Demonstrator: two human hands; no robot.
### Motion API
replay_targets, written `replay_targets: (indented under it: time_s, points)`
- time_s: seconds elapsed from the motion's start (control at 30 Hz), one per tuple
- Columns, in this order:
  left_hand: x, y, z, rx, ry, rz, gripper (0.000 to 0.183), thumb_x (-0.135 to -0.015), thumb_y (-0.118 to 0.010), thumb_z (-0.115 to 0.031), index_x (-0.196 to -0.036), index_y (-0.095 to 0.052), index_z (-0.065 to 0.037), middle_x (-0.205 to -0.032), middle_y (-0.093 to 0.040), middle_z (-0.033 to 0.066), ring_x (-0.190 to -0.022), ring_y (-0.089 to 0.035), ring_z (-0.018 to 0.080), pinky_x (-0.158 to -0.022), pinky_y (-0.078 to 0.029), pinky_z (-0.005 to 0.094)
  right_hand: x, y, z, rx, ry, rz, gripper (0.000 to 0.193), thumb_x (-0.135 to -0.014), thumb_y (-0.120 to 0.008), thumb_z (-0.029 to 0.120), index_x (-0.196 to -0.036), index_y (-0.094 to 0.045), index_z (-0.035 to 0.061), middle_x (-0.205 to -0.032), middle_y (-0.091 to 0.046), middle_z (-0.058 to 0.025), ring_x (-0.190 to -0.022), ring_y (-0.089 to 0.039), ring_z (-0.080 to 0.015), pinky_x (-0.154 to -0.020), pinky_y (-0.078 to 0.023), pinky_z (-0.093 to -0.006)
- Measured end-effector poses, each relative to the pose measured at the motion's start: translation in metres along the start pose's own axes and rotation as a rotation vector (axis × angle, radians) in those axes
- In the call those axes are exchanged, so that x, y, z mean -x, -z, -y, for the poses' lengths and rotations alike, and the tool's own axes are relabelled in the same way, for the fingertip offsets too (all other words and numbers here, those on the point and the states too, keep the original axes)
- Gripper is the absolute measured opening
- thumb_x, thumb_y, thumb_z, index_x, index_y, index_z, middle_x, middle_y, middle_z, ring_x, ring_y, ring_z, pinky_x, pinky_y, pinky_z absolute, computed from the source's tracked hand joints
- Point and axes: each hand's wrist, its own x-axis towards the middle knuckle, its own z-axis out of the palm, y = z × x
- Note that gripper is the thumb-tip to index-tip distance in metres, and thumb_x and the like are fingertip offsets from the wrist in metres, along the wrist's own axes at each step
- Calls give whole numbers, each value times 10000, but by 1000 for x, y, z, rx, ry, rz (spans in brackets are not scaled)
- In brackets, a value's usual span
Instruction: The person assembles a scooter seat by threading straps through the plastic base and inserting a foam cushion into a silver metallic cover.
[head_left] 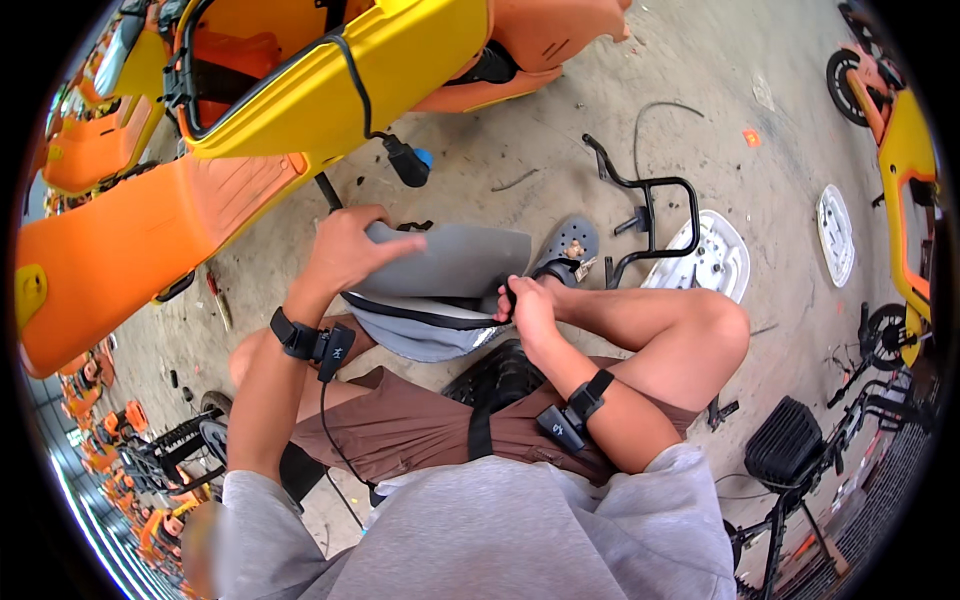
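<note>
Left hand (352,250) spreads at left end of grey cover (465,258), right hand (533,308) pinches black edging (440,320); even tension probably helps.

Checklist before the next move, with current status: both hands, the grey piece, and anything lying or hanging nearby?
1. Right hand closed on the black edging: ok.
2. Left hand at the left end of the grey piece: ok.
3. Left hand's hold firm: cannot tell, its thumb is blurred.
4. Underside of the grey piece sound: cannot tell, hidden.
5. Hanging black cable end apart from both hands: ok.
6. Black tubular frame apart from both hands: ok.
</note>
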Motion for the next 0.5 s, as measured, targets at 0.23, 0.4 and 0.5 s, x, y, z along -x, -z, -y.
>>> replay_targets:
  time_s: [0.23,0.4,0.5]
  points:
    - [17,15,6,-85,-63,238,683,-567,-903,-550,-971,-741,-23,-829,-710,194,-819,-703,367,-771,-550,412,38,-22,3,1062,385,348,446,-825,-718,399,-834,-669,-44,-823,-659,-294,-859,-669,-469,-795,-531,-482]
    - [24,2,-25,7,-10,81,720,-571,-886,-585,-968,-751,1,-762,-689,225,-784,-706,390,-763,-556,416,39,-21,3,1344,412,461,607,-776,-768,457,-1132,-698,-29,-1063,-733,-222,-1067,-677,-395,-961,-514,-457]
    - [34,13,-58,-35,-39,-78,665,-572,-915,-524,-897,-720,22,-710,-667,191,-687,-686,352,-693,-549,387,33,-12,1,1679,238,685,611,-744,-801,466,-1101,-716,-23,-1102,-724,-223,-1060,-682,-397,-946,-527,-451]
